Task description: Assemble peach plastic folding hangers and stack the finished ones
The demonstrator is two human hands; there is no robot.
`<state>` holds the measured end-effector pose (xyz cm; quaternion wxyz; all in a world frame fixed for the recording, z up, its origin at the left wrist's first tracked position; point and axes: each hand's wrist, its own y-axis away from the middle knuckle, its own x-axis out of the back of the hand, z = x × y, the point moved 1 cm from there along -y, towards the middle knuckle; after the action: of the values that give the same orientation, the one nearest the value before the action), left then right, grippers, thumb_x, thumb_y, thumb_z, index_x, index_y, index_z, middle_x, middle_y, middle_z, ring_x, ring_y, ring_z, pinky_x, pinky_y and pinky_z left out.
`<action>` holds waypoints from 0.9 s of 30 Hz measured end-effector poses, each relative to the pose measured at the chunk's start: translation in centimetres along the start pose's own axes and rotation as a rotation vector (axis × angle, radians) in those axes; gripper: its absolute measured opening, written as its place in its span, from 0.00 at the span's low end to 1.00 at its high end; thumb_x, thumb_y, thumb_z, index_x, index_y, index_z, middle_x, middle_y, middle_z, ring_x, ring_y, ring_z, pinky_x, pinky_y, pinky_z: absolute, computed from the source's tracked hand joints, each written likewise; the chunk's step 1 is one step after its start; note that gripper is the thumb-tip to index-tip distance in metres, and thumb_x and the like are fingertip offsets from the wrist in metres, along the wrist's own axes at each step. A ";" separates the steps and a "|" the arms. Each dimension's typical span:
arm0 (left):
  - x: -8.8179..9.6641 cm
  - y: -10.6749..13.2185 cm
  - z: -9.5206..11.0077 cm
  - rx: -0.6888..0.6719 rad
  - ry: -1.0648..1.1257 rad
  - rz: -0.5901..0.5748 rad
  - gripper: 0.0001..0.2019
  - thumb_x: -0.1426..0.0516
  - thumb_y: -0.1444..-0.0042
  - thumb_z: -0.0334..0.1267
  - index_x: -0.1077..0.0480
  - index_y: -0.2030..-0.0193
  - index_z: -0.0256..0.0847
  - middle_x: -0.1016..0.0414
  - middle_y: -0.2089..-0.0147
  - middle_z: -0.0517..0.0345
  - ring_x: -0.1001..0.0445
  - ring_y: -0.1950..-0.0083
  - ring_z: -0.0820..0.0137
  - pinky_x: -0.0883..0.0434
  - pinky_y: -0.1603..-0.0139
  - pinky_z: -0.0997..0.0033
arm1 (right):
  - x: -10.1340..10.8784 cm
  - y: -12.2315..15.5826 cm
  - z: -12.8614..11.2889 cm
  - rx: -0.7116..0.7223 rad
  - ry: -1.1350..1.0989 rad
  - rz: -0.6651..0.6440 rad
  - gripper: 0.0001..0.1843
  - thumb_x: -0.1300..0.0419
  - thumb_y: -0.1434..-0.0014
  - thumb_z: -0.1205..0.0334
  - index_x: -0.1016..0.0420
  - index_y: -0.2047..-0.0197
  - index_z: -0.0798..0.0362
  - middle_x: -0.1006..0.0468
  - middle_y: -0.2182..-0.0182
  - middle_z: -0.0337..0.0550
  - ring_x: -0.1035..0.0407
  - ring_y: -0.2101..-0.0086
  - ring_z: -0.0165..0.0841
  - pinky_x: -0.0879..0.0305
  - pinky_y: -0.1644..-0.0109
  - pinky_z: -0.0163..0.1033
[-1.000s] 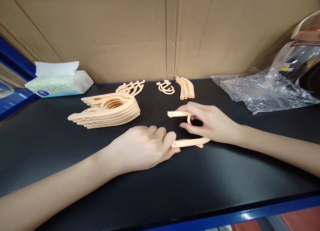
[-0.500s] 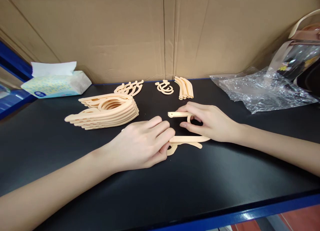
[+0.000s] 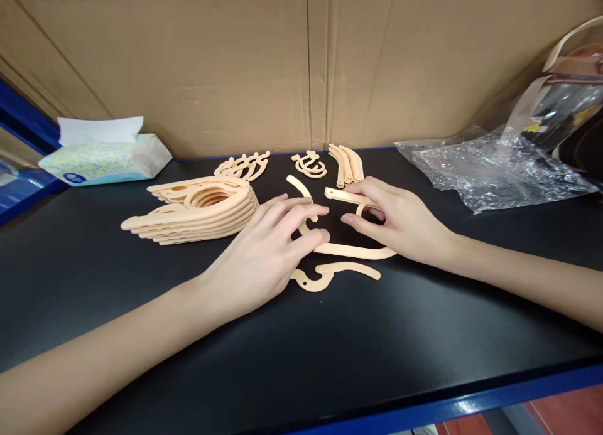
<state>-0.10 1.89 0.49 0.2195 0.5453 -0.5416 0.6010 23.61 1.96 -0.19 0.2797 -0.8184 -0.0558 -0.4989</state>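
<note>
Apparently, grasping a curved piece (image 3: pixel 298 185)
Left hand (image 3: pixel 266 256) fingers apart; right hand (image 3: pixel 405 221) clamped on cream strip (image 3: pixel 346 196) — careful pinch seems needed.

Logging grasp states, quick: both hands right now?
Left hand: open, near a slim curved piece; contact unclear.
Right hand: closed, holding a peach hanger part.

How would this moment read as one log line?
right hand: holding cream piece | left hand: fingers spread near loose hook | cream stack: at left, on black tabletop
</note>
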 end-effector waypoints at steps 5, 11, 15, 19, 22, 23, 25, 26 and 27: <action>-0.1 0.1 0.1 0.031 0.016 0.000 0.20 0.52 0.43 0.17 0.31 0.50 0.39 0.35 0.35 0.45 0.37 0.35 0.53 0.33 0.41 0.50 | 0.1 -0.1 0.1 -0.075 0.018 0.059 0.16 0.42 0.37 0.52 0.31 0.49 0.51 0.22 0.60 0.41 0.31 0.71 0.32 0.38 0.67 0.38; 0.3 0.0 0.2 -0.016 0.161 -0.018 0.13 0.54 0.38 0.25 0.32 0.55 0.37 0.30 0.40 0.45 0.33 0.39 0.57 0.32 0.46 0.56 | 0.2 -0.2 -0.1 -0.110 -0.030 0.051 0.17 0.43 0.36 0.49 0.32 0.51 0.51 0.25 0.70 0.37 0.33 0.75 0.31 0.42 0.70 0.37; 0.4 -0.1 0.4 -0.001 0.211 -0.010 0.07 0.51 0.36 0.32 0.32 0.57 0.38 0.28 0.42 0.45 0.32 0.40 0.58 0.33 0.47 0.59 | 0.2 -0.1 -0.1 -0.104 -0.020 0.064 0.17 0.43 0.36 0.48 0.33 0.51 0.51 0.26 0.73 0.35 0.33 0.75 0.32 0.42 0.70 0.37; 0.6 -0.3 0.6 0.021 0.200 -0.005 0.08 0.44 0.36 0.41 0.31 0.59 0.38 0.27 0.44 0.47 0.30 0.42 0.59 0.33 0.49 0.61 | 0.1 -0.1 0.0 -0.120 -0.032 0.062 0.21 0.44 0.36 0.47 0.33 0.47 0.51 0.26 0.75 0.34 0.32 0.75 0.32 0.40 0.69 0.37; 0.8 -0.3 0.5 -0.002 0.191 -0.001 0.08 0.44 0.34 0.41 0.32 0.61 0.38 0.25 0.45 0.49 0.28 0.43 0.60 0.33 0.50 0.63 | 0.1 -0.1 0.1 -0.128 -0.060 0.053 0.23 0.44 0.36 0.47 0.35 0.43 0.51 0.25 0.74 0.34 0.29 0.74 0.33 0.38 0.68 0.38; 0.8 -0.3 0.5 -0.015 0.191 0.003 0.08 0.44 0.34 0.40 0.32 0.61 0.38 0.25 0.45 0.49 0.28 0.43 0.61 0.34 0.50 0.63 | 0.1 -0.1 0.1 -0.127 -0.066 0.051 0.23 0.44 0.36 0.48 0.36 0.42 0.51 0.24 0.74 0.35 0.29 0.73 0.34 0.38 0.67 0.38; 0.9 -0.3 0.5 -0.039 0.187 0.013 0.07 0.45 0.33 0.40 0.32 0.61 0.38 0.24 0.46 0.49 0.28 0.44 0.61 0.34 0.50 0.64 | 0.2 -0.1 0.1 -0.116 -0.071 0.050 0.24 0.44 0.36 0.48 0.38 0.41 0.51 0.23 0.72 0.36 0.27 0.72 0.35 0.37 0.67 0.38; 1.0 -0.3 0.5 -0.045 0.183 0.017 0.07 0.45 0.33 0.39 0.32 0.61 0.38 0.24 0.46 0.49 0.28 0.43 0.61 0.34 0.50 0.64 | 0.2 -0.1 0.1 -0.109 -0.071 0.049 0.24 0.44 0.36 0.48 0.38 0.41 0.50 0.23 0.71 0.36 0.27 0.71 0.35 0.37 0.67 0.38; 1.0 -0.3 0.5 -0.048 0.181 0.022 0.07 0.45 0.33 0.40 0.32 0.60 0.38 0.24 0.46 0.49 0.27 0.44 0.61 0.33 0.50 0.64 | 0.2 -0.1 0.1 -0.103 -0.071 0.046 0.24 0.44 0.36 0.48 0.38 0.41 0.50 0.23 0.69 0.37 0.27 0.71 0.35 0.37 0.67 0.38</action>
<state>0.11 1.21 1.40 0.2741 0.4772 -0.5399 0.6370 23.75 2.11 -0.06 0.2463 -0.8499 -0.0212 -0.4653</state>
